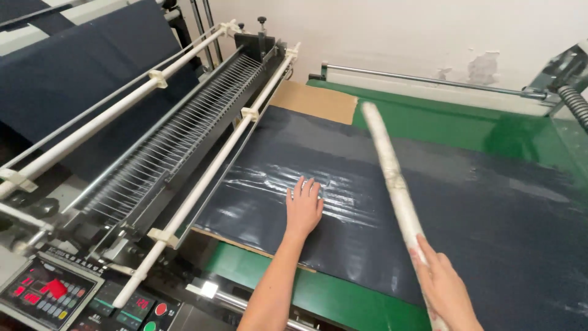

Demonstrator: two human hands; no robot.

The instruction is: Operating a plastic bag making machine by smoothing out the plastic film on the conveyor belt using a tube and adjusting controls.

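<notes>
A dark, plastic-covered sheet of fabric (pixel 392 202) is lying across the middle of the frame, spreading from the machine's edge toward the right over a green table (pixel 490 125). The left hand (pixel 304 207) is resting flat on it at centre, fingers spread wide, apparently pressing the glossy film down where it is wrinkling. The right hand (pixel 446 293), at the lower right, is gripping the near end of a long pale roll (pixel 392 178), which is slanting up and away over the sheet toward the upper centre, held clear of the surface rather than lying on it. A brown cardboard panel (pixel 315 101) is peeking out beneath the sheet's far edge, seemingly serving as backing. To the left, white rods (pixel 208 175) and a row of thin wires (pixel 177 132) are running diagonally along the machine, with more dark cloth (pixel 73 79) draped at the upper left. A control panel (pixel 49 294) with red displays and coloured buttons is glowing in the lower left corner
</notes>
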